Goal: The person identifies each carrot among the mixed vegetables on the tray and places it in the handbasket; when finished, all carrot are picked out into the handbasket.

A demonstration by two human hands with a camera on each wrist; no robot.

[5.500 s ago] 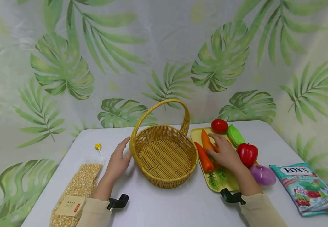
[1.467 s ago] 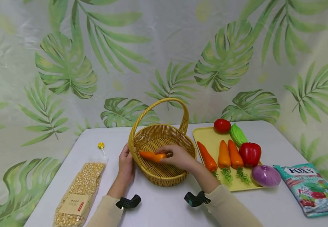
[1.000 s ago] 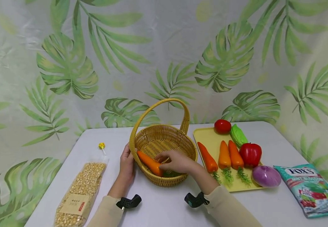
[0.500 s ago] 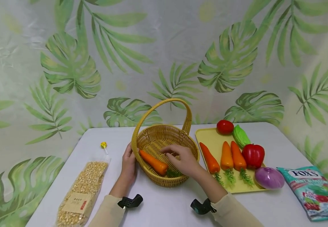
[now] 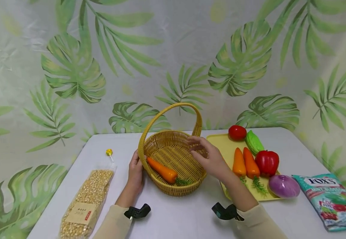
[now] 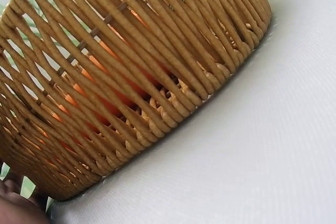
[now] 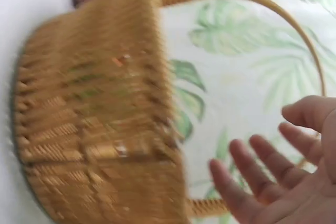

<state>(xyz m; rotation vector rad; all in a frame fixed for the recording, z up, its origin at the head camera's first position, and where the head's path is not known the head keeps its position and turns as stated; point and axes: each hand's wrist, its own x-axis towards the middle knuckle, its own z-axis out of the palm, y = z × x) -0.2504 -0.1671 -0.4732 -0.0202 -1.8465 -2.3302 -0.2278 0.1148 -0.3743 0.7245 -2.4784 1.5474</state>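
Roughly between hands (image 5: 135, 174) (image 5: 213, 159) — carrot (image 5: 163, 170), in basket (image 5: 173, 190)

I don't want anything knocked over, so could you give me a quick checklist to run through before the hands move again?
1. Basket upright on the table: ok.
2. Orange carrot inside the basket: ok, lying along its left side.
3. Right hand unloaded: ok, fingers loose at the basket's right rim.
4. Left hand gripping the basket firmly: cannot tell; it touches the left side, fingers partly hidden.
5. Full view of the tray: not ok; the right hand and forearm cover part of it.
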